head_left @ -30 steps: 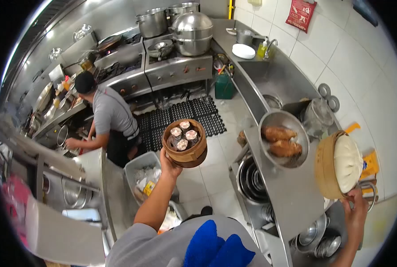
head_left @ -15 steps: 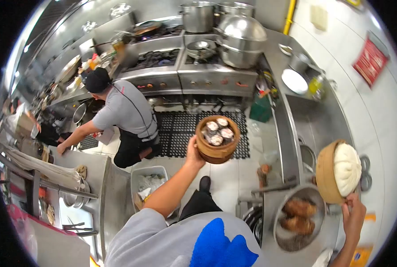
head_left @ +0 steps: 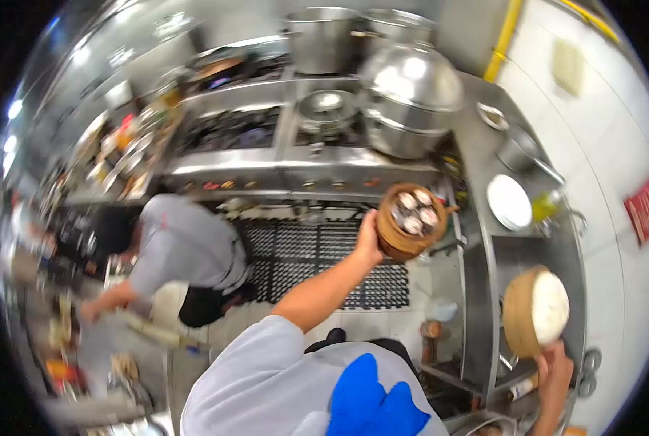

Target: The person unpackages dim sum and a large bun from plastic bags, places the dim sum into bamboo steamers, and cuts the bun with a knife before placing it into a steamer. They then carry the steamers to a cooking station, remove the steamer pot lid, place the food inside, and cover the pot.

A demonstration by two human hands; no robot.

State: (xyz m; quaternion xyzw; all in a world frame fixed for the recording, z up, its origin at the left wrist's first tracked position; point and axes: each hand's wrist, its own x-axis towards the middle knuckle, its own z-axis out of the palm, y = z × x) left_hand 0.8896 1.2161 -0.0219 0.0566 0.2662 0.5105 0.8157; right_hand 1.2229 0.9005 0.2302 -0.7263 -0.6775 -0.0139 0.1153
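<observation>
My left hand (head_left: 369,240) is wrapped round the side of a round bamboo steamer basket (head_left: 399,245). Several siu mai-like dumplings (head_left: 427,216) with pale tops sit inside it. At the right, my right hand (head_left: 555,378) grips the lower rim of a second bamboo steamer basket (head_left: 519,312). That basket is tipped on its side in my view, and a large white pleated bun (head_left: 550,308) fills its opening. It is held over the steel sink area.
A large lidded steamer pot (head_left: 411,94) stands on the stove (head_left: 226,174). A white plate (head_left: 509,202) lies by the sink (head_left: 535,251). A co-worker (head_left: 186,240) bends over at the left. A black perforated mat (head_left: 317,254) covers the floor ahead.
My view has moved closer to the stove. The left basket now appears further right, nearer the big pot. Both baskets stay in my hands. The co-worker has bent lower.
</observation>
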